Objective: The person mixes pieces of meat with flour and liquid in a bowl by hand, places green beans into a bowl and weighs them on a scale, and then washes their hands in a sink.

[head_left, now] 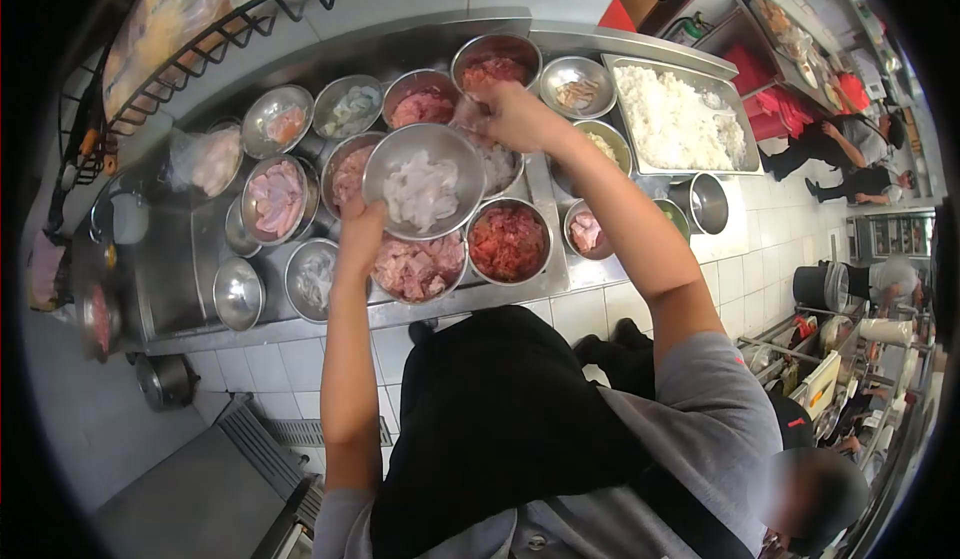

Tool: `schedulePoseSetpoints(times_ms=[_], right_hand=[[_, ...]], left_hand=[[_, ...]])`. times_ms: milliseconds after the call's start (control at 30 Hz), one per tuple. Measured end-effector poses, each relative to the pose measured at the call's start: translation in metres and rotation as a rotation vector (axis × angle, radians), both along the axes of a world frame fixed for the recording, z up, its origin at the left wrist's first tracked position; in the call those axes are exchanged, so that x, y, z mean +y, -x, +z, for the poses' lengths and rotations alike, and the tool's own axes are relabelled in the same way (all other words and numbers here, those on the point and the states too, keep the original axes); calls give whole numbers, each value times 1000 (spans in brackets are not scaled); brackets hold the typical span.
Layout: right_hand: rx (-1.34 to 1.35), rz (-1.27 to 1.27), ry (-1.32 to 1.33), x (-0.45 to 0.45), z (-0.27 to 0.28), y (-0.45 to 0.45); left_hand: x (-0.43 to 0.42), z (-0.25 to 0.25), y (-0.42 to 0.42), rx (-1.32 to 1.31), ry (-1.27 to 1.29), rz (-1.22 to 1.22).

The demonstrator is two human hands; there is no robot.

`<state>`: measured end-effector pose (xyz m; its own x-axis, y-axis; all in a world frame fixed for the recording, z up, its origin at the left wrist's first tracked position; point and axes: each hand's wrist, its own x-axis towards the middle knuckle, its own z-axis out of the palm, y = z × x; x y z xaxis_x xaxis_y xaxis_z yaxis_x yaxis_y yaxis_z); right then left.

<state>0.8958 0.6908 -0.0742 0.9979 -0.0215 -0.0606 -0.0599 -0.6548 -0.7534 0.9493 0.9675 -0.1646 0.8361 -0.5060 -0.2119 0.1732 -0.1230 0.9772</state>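
My left hand [362, 227] grips the near left rim of a metal bowl [464, 154], which is raised over the other bowls. White, glossy raw pieces [420, 191], perhaps squid, lie in it. My right hand [515, 119] is above the back bowls, just beyond the held bowl's far right rim. Its fingers are blurred, so I cannot make out whether they hold anything. Below it, a bowl of pale pieces [497, 169] is partly covered. Close by are bowls of red minced-looking meat [492, 71], pink meat [422, 107], pink chunks [420, 267] and dark red meat [508, 243].
A tray [650, 171] of white rice stands at the back right. Several more bowls crowd the steel counter [180, 289], including one with chicken-like pieces [276, 199] and a bare bowl [238, 294]. A wire rack [260, 24] overhangs the back. Co-workers [850, 144] stand far right.
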Motion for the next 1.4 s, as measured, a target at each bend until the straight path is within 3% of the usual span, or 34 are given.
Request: schedulePoseSetpoints(times_ms=[33,100,133,200,233,300,467,733,933,1033,1100,1233,1300,1333,1400], right_hand=[[-2,-5,-2,-2,-20,-3],[43,234,335,-7,-101,-8],[40,224,333,0,-137,-8],[-121,182,751,22,-175,-8],[-125,172,746,24,-176,-14],[115,227,730,28,-175,-15],[174,153,513,-8,-150,-24],[143,-259,-101,21,-2,14],[87,-156,-167,82,75,17],[125,-82,-156,107,71,11],[180,56,326,120,52,9],[-50,-39,260,122,23,27],[-170,-351,12,101,6,33],[-113,-478,-132,89,-7,34],[-1,-506,-72,65,-38,27]], left_hand=[[10,-1,-2,-16,-12,38],[27,16,-5,11,-59,40],[35,22,-8,39,-106,49],[52,22,-20,34,-185,45],[58,22,-25,36,-261,53],[67,16,-28,42,-213,44],[73,25,-45,65,-103,-38],[62,24,-76,141,-43,-341],[27,33,-64,142,13,-482],[16,29,-58,140,10,-488],[21,38,-45,123,76,-484],[30,11,-49,-86,13,-490],[38,6,-42,-14,6,-386],[41,2,-42,-18,12,-386],[56,-7,-47,-61,-46,-363]])
